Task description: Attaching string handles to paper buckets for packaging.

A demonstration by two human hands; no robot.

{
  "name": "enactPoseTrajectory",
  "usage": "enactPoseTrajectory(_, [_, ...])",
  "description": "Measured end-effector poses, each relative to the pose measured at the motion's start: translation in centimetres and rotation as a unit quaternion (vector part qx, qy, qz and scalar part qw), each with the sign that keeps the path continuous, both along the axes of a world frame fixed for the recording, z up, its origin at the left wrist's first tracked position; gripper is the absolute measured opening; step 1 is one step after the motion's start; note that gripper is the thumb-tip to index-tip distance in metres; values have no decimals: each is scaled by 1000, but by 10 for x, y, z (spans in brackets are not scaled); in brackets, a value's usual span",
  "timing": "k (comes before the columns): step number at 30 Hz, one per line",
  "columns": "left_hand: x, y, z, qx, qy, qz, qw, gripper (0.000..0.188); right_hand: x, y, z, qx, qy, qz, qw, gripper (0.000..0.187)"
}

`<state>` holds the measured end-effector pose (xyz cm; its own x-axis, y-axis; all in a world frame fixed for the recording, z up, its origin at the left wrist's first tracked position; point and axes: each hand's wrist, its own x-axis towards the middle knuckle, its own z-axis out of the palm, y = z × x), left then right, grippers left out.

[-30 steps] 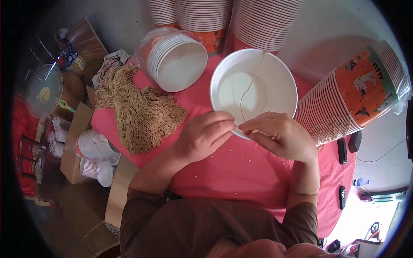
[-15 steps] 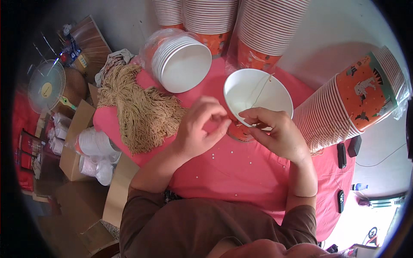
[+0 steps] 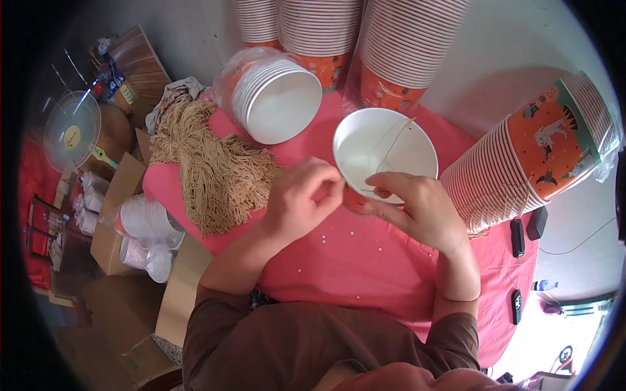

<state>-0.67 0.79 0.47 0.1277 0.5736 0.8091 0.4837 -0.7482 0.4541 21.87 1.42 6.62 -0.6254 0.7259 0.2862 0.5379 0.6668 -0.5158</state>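
A round paper bucket (image 3: 385, 140), white inside and orange outside, stands tilted toward me on the table. A thin tan cord (image 3: 396, 138) runs from its far rim down into the inside. At the near left of the rim, my left hand (image 3: 301, 199) is closed with thumb and index finger pinched together; what lies between the tips is too small to make out. My right hand (image 3: 420, 210) grips the near wall of the bucket, fingers over the inside and thumb on the outside.
A heap of tan cords (image 3: 215, 173) lies left on the red tablecloth (image 3: 339, 270), which has small white beads (image 3: 324, 238) on it. Stacked buckets (image 3: 411, 39) stand behind, others (image 3: 280, 107) lie in plastic. A leaning stack (image 3: 515, 156) with cords is at right; cardboard boxes (image 3: 117, 221) sit left.
My left hand has closed its fingers into a pinch beside the rim. The right thumb has moved left along the outside, and the bucket has shifted slightly left.
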Motion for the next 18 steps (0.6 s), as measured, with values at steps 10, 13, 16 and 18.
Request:
enactPoseTrajectory(10, [-19,10,2,-384,-398,-386,738,10,0,12,-3,50,66,-38,996,20])
enactPoseTrajectory(13, [-14,6,-1,-421,-335,-368,758,21,-5,11,-6,21,132,13,991,21])
enactPoseTrajectory(16, [-11,1,1,-418,-305,-355,778,30,-10,7,-8,-10,176,37,984,25])
enactPoseTrajectory(18, [-10,0,3,-420,-293,-374,773,35,-15,7,-9,-7,197,48,979,27])
